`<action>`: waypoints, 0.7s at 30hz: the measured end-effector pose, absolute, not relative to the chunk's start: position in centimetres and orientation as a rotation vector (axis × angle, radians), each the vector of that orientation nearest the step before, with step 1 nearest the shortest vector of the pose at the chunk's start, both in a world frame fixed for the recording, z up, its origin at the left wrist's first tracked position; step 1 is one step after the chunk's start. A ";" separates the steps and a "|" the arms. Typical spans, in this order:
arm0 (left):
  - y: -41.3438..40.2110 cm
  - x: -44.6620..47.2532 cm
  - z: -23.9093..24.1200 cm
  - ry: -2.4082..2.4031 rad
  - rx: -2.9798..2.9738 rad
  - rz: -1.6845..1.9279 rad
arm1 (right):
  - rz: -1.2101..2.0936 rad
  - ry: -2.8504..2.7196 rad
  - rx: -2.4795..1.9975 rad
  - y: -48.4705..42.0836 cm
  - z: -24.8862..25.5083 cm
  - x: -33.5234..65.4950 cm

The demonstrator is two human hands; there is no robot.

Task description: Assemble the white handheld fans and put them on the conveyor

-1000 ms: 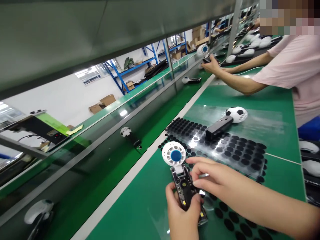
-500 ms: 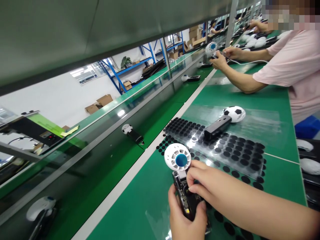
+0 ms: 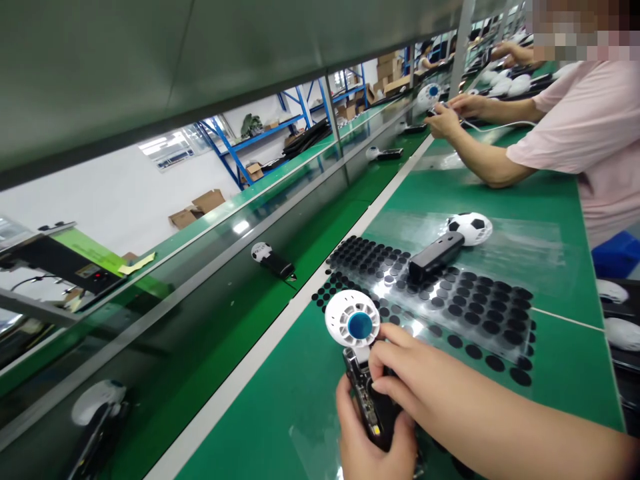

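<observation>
Low in the middle of the view is a handheld fan with a round white head and a blue disc at its centre. Its black handle is uncovered, so a circuit board shows along one side. My left hand wraps round the lower handle, thumb on the right and fingers on the left. Over the upper handle, just below the head, my right hand has thumb and fingertips pressed together. Whatever lies between those fingertips is hidden. Beyond my hands a second fan with a football-patterned head rests on sticker sheets.
Clear sheets of round black stickers lie on the green bench. Left of a pale rail, a green conveyor belt carries several fans, one nearby. A co-worker's hands hold another fan at the far right. A metal panel hangs overhead.
Fans on the belt have shifted up and to the right. My hands stay on the same fan with only slight movement. The co-worker's fan has moved a little to the right.
</observation>
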State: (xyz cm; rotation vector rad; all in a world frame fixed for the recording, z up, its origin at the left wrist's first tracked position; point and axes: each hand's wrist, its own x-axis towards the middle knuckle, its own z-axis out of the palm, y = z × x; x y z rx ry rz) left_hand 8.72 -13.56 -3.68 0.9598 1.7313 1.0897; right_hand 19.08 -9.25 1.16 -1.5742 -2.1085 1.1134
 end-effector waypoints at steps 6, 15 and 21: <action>-13.6 8.6 -3.6 1.763 0.954 1.071 | 1.196 -2.131 -1.618 -8.7 2.9 19.0; -13.5 8.8 -3.8 1.788 0.944 1.046 | 1.129 -2.225 -1.695 -8.5 2.5 18.7; -13.6 8.8 -4.8 1.837 0.991 1.021 | 1.036 -2.245 -1.576 -9.1 1.0 19.0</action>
